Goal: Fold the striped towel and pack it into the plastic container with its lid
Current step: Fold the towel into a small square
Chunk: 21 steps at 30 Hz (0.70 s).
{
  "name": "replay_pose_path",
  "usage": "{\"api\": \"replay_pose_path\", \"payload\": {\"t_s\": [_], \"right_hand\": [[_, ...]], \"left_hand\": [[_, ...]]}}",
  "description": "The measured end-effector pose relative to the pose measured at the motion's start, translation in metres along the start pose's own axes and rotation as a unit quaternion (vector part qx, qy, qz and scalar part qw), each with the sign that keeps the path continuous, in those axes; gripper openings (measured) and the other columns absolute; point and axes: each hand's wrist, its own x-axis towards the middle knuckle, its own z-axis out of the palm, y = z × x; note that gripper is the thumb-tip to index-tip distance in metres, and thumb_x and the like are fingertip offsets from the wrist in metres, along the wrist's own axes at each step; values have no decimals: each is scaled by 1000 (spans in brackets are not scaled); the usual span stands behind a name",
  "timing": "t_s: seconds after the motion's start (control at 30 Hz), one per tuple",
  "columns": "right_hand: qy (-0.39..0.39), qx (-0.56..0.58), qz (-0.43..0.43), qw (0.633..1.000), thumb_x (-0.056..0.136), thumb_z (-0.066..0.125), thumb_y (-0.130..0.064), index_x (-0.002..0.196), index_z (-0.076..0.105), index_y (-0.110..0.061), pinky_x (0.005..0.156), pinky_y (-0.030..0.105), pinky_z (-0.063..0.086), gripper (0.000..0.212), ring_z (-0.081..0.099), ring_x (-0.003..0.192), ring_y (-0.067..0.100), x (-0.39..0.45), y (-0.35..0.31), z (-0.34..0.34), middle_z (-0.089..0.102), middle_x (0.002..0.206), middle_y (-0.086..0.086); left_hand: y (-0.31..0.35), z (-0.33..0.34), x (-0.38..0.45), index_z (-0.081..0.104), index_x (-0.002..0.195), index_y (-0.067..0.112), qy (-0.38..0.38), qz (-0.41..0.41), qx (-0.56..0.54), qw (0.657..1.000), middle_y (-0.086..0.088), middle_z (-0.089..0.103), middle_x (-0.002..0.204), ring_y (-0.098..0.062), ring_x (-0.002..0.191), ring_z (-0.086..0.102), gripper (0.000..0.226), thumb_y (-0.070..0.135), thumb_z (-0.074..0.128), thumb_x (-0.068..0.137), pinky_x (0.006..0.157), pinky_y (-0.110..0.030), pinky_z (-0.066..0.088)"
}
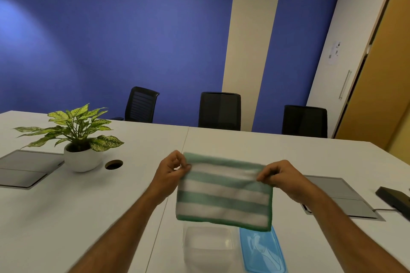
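A green-and-white striped towel (pixel 224 193) hangs in the air above the table, folded into a rectangle. My left hand (pixel 172 170) pinches its upper left corner and my right hand (pixel 279 175) pinches its upper right corner. Directly below the towel's lower edge stands a clear plastic container (pixel 207 248), open at the top. A blue lid (pixel 261 250) lies flat on the table just right of the container, its far end hidden by the towel.
The white table (pixel 111 206) carries a potted plant (pixel 77 139) at the left, a round cable hole (pixel 113 164), grey floor-box panels (pixel 26 168) left and right, and a black device (pixel 395 200) at the right edge. Three black chairs (pixel 219 111) stand behind.
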Motion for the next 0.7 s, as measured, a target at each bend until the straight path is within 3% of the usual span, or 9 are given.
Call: {"api": "replay_pose_path", "payload": {"t_s": [0.1,0.17,0.23,0.37,0.53,0.63,0.7], "right_hand": [[17,92,42,995,80,64,16,71,79,-4,81,43,58,27,68,85,32,0,1,2,75,81,14],[23,141,59,988,82,62,13,74,78,-4,72,39,61,25,67,85,32,-2,0,2,75,81,12],[23,166,71,983,88,60,6,85,78,-5,65,39,59,22,66,84,28,-3,0,4,73,88,9],[-1,174,65,983,92,58,3,110,70,-11,66,39,59,25,66,90,26,-3,7,8,67,106,10],[46,164,74,983,85,62,11,88,75,-4,63,28,56,20,67,83,24,0,15,7,69,112,23],[18,166,58,984,85,64,8,101,73,-10,65,32,58,26,66,93,28,-2,22,6,64,119,17],[-27,151,51,987,77,73,8,113,70,-17,73,38,60,44,64,105,34,-3,28,5,61,122,12]], "left_hand": [[-2,3,0,67,58,18,8,-11,-5,1000,0,67,76,-23,78,59,47,-11,52,92,62,-23,49],[0,5,0,77,74,19,6,-16,-10,1000,4,71,85,-19,81,63,38,-6,56,92,62,-20,52],[-1,5,-1,74,100,18,-35,-30,-9,999,-1,68,105,-25,90,66,19,4,69,87,65,-26,57],[-3,5,-3,55,128,27,-116,-57,41,991,-4,56,125,-30,106,63,69,7,86,71,73,-34,62],[-4,2,-4,44,138,34,-168,-67,55,982,-2,47,135,-26,116,57,85,3,86,70,81,-35,62],[-6,2,-4,40,141,37,-190,-86,65,976,0,44,138,-26,120,54,93,4,88,68,85,-39,61],[-7,1,-3,37,142,38,-195,-94,71,974,0,43,138,-27,121,53,97,6,89,67,88,-42,60]]}}
